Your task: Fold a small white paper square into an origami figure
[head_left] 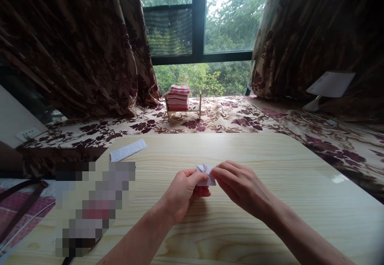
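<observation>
A small folded piece of white paper (210,180) is held up over the pale wooden table (255,149), with creases and pointed flaps on its upper part. My left hand (188,185) grips its left side, thumb on top and fingers curled underneath. At its right edge, the bent fingers of my right hand (232,177) pinch the paper. Part of the paper's right side is hidden behind those fingers.
A white printed paper strip (128,149) lies at the table's far left. Nearer on the left is a pixelated object (96,209). Beyond the table, a small rack (199,111) bears folded striped cloths (178,99). A white lamp (330,84) stands at right.
</observation>
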